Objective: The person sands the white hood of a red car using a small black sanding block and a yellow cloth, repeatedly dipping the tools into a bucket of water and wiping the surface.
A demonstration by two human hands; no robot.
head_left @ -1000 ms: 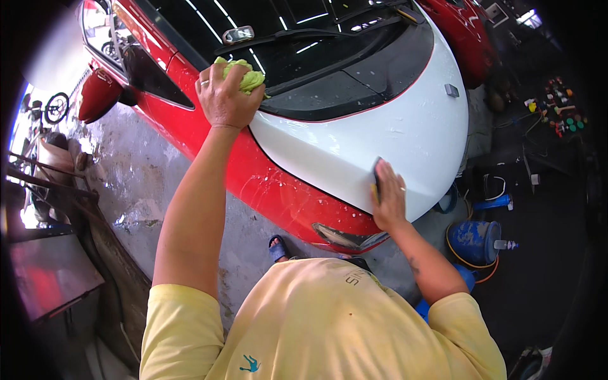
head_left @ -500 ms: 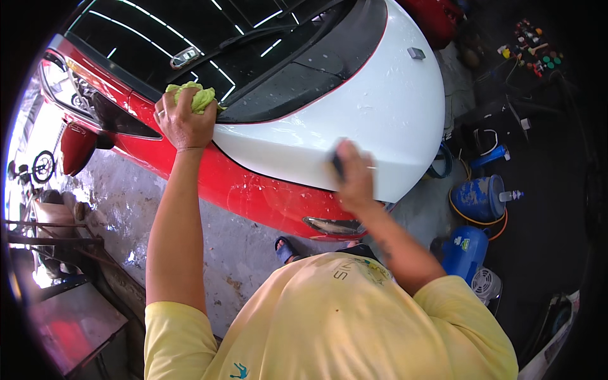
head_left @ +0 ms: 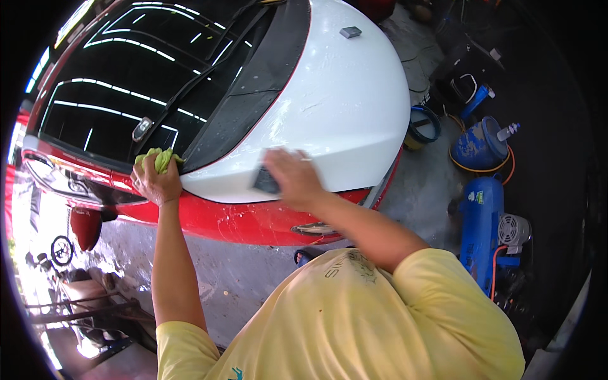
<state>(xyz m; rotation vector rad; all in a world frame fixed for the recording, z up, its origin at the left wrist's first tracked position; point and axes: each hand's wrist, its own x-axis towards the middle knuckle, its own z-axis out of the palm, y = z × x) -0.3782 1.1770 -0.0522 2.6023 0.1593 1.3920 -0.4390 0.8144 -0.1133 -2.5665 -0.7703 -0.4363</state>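
Note:
A white car hood [head_left: 354, 95] with wet spots lies before me, above a red fender [head_left: 234, 218]. On the hood's near side my right hand [head_left: 297, 180], smeared by motion, presses a dark flat pad [head_left: 266, 181] to the paint. The pad's exact kind cannot be made out. Farther left, my left hand [head_left: 157, 183] is closed around a crumpled yellow-green cloth [head_left: 161, 158] at the hood's rear corner, beside the windshield [head_left: 120, 82]. A small grey block [head_left: 350, 31] rests on the far part of the hood.
Wiper arms [head_left: 190, 88] cross the base of the windshield. A red side mirror [head_left: 85, 227] juts out at left. On the floor to the right stand a bucket [head_left: 423, 130], a blue drum [head_left: 476, 144] with an orange hose, and a blue air compressor [head_left: 480, 215]. Metal racks [head_left: 95, 310] stand lower left.
My right hand has slid the dark pad leftward along the hood, away from the headlight. My left hand keeps its hold on the cloth at the corner. The whole view has shifted and turned.

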